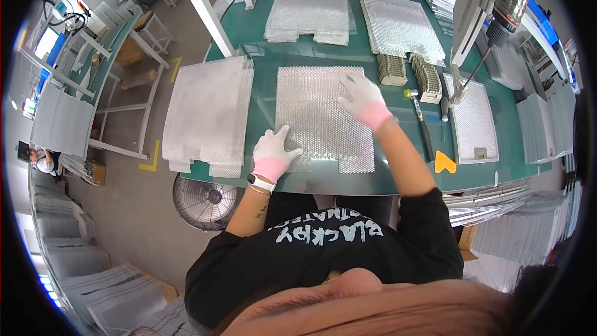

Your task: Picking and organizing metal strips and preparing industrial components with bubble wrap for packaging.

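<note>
A silver metal mesh sheet, notched along its near edge, lies flat on the green tabletop before me. My left hand, in a white glove with a pink cuff, touches the sheet's near left corner with its fingers spread. On the upper right part of the same sheet rests my right hand, gloved alike, fingers stretched out. Neither hand grips anything. Left of the sheet lies a stack of pale mesh sheets, part of it over the table's edge.
Two more mesh stacks lie at the back. To the right are small beige parts in rows, a hammer, a screwdriver, a yellow scraper and a framed filter panel. A power drill hangs above on a stand.
</note>
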`<action>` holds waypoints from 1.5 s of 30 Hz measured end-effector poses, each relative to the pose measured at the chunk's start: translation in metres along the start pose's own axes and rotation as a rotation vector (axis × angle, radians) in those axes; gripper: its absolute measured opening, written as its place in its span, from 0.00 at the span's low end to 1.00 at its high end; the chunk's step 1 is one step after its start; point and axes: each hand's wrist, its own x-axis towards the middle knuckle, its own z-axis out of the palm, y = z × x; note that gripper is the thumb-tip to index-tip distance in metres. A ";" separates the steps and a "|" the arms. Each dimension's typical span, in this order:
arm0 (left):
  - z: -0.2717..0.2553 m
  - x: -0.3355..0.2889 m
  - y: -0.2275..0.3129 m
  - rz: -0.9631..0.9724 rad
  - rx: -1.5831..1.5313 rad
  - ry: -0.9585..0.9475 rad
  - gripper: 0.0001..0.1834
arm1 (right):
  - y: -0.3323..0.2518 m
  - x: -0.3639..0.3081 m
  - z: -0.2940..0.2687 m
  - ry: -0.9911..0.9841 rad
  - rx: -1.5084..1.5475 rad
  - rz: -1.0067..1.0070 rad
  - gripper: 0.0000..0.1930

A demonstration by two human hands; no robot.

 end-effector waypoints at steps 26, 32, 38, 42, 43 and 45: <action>0.010 -0.006 -0.013 0.066 -0.087 0.115 0.40 | 0.011 0.112 0.023 -0.538 -0.181 0.264 0.46; 0.008 -0.005 -0.016 0.081 -0.104 0.118 0.41 | 0.002 0.110 0.021 -0.504 -0.181 0.256 0.43; 0.013 -0.001 -0.025 0.130 -0.160 0.131 0.36 | -0.004 0.085 0.005 -0.349 -0.279 0.105 0.40; 0.014 0.003 -0.019 0.112 -0.144 0.103 0.38 | 0.014 0.044 0.003 0.130 -0.046 0.136 0.41; 0.015 0.001 -0.019 0.077 -0.137 0.123 0.40 | 0.014 0.025 0.004 0.155 -0.006 0.143 0.40; 0.016 -0.005 -0.020 0.023 -0.127 0.152 0.42 | 0.015 -0.029 0.007 0.089 0.019 0.205 0.42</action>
